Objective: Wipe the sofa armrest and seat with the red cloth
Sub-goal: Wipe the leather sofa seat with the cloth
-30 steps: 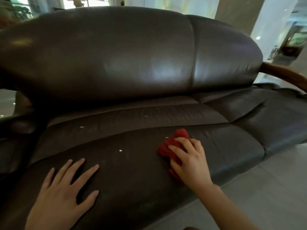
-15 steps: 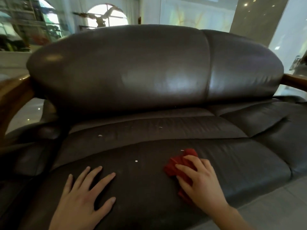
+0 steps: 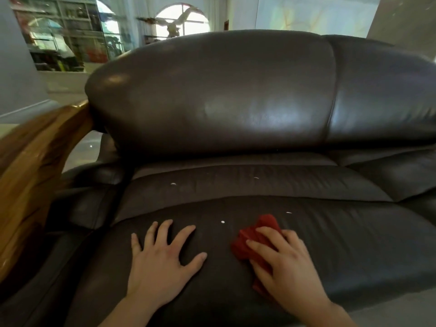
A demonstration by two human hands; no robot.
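A dark brown leather sofa fills the view; its seat cushion [image 3: 354,244] lies in front of me. My right hand [image 3: 285,263] presses a crumpled red cloth [image 3: 250,239] flat on the seat, fingers spread over it. To its left, my left hand [image 3: 162,263] rests palm down on the leather with fingers apart, holding nothing. The polished wooden armrest [image 3: 35,166] curves along the left edge. Small white specks [image 3: 222,222] lie on the seat just beyond the cloth, and more sit on the rear fold [image 3: 173,184].
The padded backrest [image 3: 224,90] rises behind the seat. A second seat cushion [image 3: 401,175] continues to the right. Glass shelving [image 3: 66,36] and an arched window [image 3: 184,20] stand behind the sofa. Pale floor [image 3: 405,308] shows at the lower right.
My view has swung left, bringing the wooden armrest into sight. Both hands stay flat on the seat, and they now lie closer together, the right still on the red cloth.
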